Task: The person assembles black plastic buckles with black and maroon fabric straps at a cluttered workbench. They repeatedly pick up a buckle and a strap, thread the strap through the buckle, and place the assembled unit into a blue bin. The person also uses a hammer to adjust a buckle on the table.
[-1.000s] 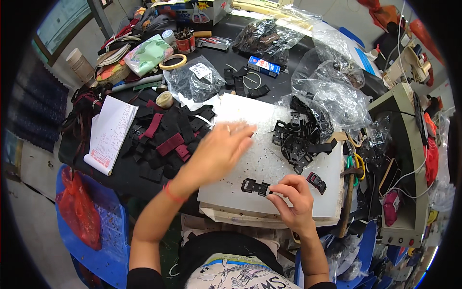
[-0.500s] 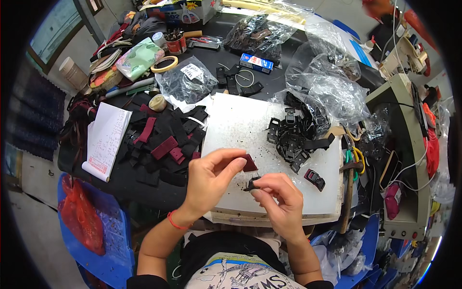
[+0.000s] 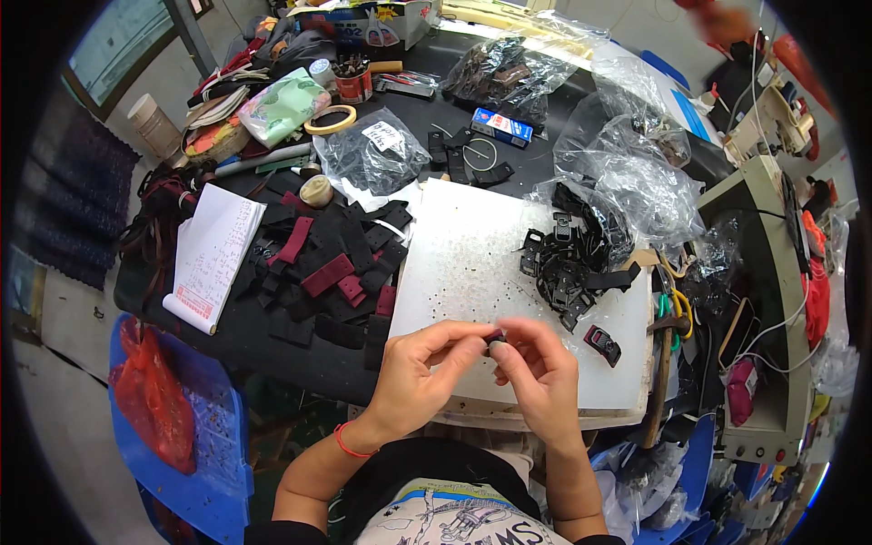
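Observation:
My left hand point(image 3: 420, 371) and my right hand point(image 3: 542, 386) meet fingertip to fingertip over the near part of the white board point(image 3: 454, 227). Between them shows a bit of a dark red strap piece point(image 3: 495, 335), pinched by the left fingers. A small black buckle is in the right fingers, mostly hidden by them; whether the strap passes through it I cannot tell. Right of my hands, a black buckle with a dark red strap point(image 3: 601, 345) lies on the board. Behind it is a heap of black buckles point(image 3: 554, 268).
Black and dark red strap pieces point(image 3: 318, 272) are piled left of the board, beside an open notebook point(image 3: 213, 254). A hammer point(image 3: 661, 381) and scissors point(image 3: 681, 313) lie along the right edge. Clear plastic bags point(image 3: 636, 182) and a blue box point(image 3: 502, 127) are further back.
My hands have come together, bringing the dark red strap piece and the black buckle to each other; both were apart and more visible before. The view has shifted slightly.

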`<state>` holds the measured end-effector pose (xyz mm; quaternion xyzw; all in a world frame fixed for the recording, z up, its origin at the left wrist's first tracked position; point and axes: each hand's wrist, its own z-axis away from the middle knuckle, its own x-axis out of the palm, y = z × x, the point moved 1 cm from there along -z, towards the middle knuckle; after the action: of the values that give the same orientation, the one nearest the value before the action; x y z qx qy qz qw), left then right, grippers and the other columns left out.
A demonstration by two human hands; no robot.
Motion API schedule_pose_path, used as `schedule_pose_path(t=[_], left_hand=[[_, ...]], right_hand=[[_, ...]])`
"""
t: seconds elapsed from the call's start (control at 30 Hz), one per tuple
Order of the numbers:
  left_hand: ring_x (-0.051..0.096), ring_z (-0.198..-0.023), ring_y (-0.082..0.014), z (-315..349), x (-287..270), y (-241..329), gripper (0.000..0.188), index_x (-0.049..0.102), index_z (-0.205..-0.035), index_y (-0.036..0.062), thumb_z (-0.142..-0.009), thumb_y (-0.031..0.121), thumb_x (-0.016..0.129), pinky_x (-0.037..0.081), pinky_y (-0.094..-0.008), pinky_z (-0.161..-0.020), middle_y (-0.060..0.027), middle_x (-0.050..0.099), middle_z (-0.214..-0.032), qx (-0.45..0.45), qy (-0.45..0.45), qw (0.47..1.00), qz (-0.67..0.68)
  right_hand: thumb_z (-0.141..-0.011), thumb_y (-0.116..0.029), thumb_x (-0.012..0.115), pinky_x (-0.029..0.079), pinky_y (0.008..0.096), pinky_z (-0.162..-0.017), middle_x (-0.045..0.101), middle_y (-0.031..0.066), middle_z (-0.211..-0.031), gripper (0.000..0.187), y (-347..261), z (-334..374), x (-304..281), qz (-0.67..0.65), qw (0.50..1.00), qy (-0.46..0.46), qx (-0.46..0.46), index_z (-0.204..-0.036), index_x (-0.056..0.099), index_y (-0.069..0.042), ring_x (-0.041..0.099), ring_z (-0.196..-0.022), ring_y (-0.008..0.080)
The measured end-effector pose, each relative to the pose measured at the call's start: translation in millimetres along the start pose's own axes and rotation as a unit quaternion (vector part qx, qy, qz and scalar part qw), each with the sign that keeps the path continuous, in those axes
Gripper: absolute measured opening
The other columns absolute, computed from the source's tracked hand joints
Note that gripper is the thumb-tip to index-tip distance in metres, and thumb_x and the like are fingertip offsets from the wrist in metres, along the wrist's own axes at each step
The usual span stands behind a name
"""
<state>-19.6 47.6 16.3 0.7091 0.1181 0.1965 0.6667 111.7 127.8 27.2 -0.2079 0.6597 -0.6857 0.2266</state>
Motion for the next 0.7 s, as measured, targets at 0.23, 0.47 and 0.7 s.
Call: schedule_pose_path(t=[0.23, 0.47, 0.7], left_hand=[[0.062, -0.097, -0.0152, 7.7, 7.2, -12.5, 0.022, 0.06, -0.111, -0.0021, -0.089, -0.003, 0.058, 0.051, -0.0276, -0.087, -0.0112, 0.066, -0.102, 0.025, 0.048, 0.975, 0.216], [0.058, -0.107, -0.0193, 18.4, 3.2, -6.8, 0.027, 0.057, -0.116, -0.0017, -0.088, -0.005, 0.057, 0.048, -0.0309, -0.095, -0.0114, 0.058, -0.114, 0.017, -0.081, 0.989, 0.121], [0.058, -0.104, -0.0142, 18.4, -0.5, 3.9, 0.029, 0.058, -0.121, -0.0029, -0.094, 0.007, 0.054, 0.045, -0.0275, -0.09, -0.0133, 0.062, -0.115, 0.005, -0.045, 0.993, 0.11]], right_hand=[[-0.084, 0.0, 0.065, 0.048, 0.0202, -0.058, 0.056, 0.0053, -0.089, 0.03, 1.2, 8.9, -4.6, 0.072, 0.994, 0.04, -0.073, -0.108, 0.048, -0.001, 0.057, -0.07, 0.0078], [-0.085, -0.002, 0.066, 0.046, 0.0191, -0.057, 0.057, 0.0045, -0.092, 0.024, -5.2, 9.2, -11.2, -0.179, 0.984, -0.016, -0.015, -0.103, 0.05, -0.001, 0.056, -0.07, 0.007], [-0.079, 0.005, 0.068, 0.049, 0.0216, -0.064, 0.059, 0.0082, -0.09, 0.019, -2.3, 17.3, 0.0, 0.0, 0.995, -0.011, -0.098, -0.097, 0.061, 0.0, 0.058, -0.074, 0.0102]])
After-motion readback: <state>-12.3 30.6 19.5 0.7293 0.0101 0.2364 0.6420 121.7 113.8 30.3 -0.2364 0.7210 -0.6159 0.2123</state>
